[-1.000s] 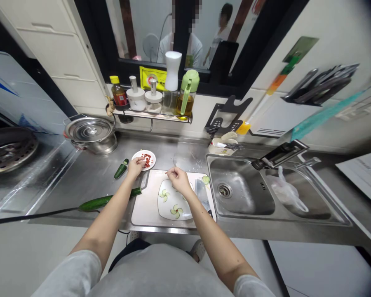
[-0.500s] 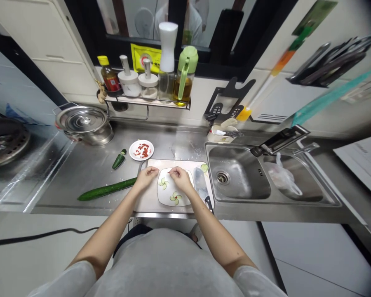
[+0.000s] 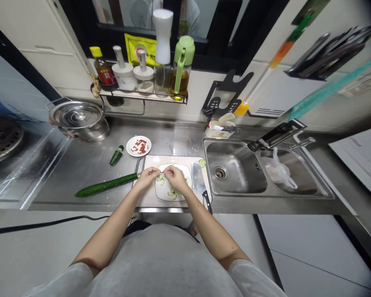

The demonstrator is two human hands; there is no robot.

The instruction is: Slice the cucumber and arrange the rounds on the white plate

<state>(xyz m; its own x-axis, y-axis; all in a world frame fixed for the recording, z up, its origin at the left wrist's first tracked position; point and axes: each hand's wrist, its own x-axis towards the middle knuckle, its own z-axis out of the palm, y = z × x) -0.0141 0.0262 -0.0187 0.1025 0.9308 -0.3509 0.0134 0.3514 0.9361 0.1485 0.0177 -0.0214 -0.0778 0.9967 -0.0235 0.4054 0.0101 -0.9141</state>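
Note:
My left hand (image 3: 148, 176) and my right hand (image 3: 175, 177) meet almost tip to tip over the upper left of a white square plate (image 3: 165, 194). Fingers on both are pinched. A tiny red piece shows at the right fingertips; what the left pinch holds, if anything, is too small to make out. Thin cucumber slices (image 3: 173, 193) lie on the plate in pinwheel shapes, one with a red centre, partly covered by my right hand. Under the plate is a pale cutting board (image 3: 148, 200). A cleaver (image 3: 198, 177) rests on its right side beside a cucumber piece (image 3: 202, 163).
A small white plate (image 3: 130, 149) holds red bits. Left of the board lie a long cucumber (image 3: 106, 187) and a short cucumber piece (image 3: 116, 156). A lidded steel pot (image 3: 92, 130) stands at back left, a double sink (image 3: 239, 165) on the right, a seasoning rack (image 3: 142, 95) above.
My right hand has moved left toward my left hand, bringing the fingertips together over the plate's upper left. The whole view has shifted slightly.

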